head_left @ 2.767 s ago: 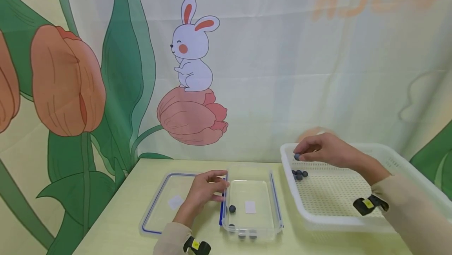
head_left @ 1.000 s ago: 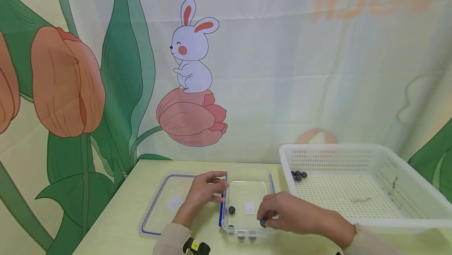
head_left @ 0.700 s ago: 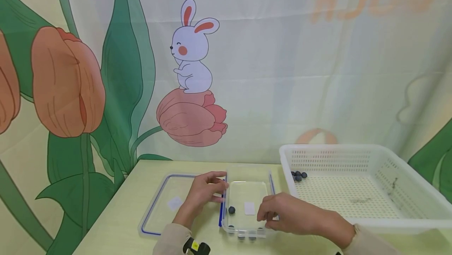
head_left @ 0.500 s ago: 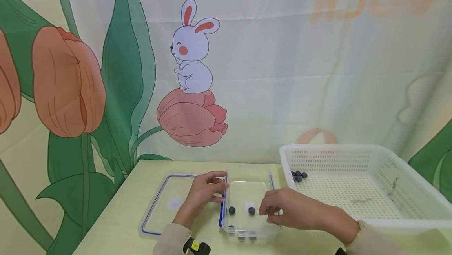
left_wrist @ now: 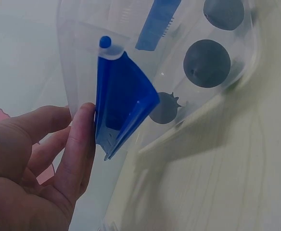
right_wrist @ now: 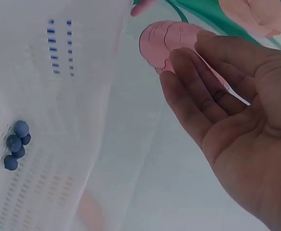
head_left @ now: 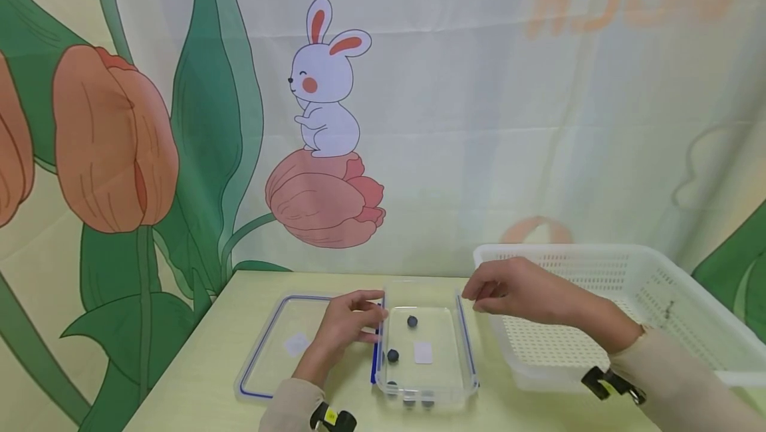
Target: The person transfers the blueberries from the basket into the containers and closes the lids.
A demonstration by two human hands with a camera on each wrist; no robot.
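My left hand (head_left: 347, 322) grips the left wall of a clear plastic container (head_left: 469, 359), its thumb lying along the blue clasp (left_wrist: 123, 106). Dark blueberries lie in the container: one near the back (head_left: 412, 321), one at the left (head_left: 393, 355), and several along the front wall (left_wrist: 207, 63). My right hand (head_left: 509, 289) hovers above the gap between the container and a white perforated basket (head_left: 598, 345). Its palm (right_wrist: 227, 110) is empty, with the fingers loosely bent. A small cluster of blueberries (right_wrist: 15, 144) sits in the basket's corner, hidden by the hand in the head view.
The container's blue-rimmed clear lid (head_left: 281, 345) lies flat on the pale yellow table (head_left: 197, 379), left of the container. A printed cloth backdrop with a rabbit (head_left: 326, 80) and tulips hangs right behind the table.
My right hand let a blueberry go inside the container, then lifted up and right toward the basket. That berry rolled to the container's far end. The left hand stayed put.
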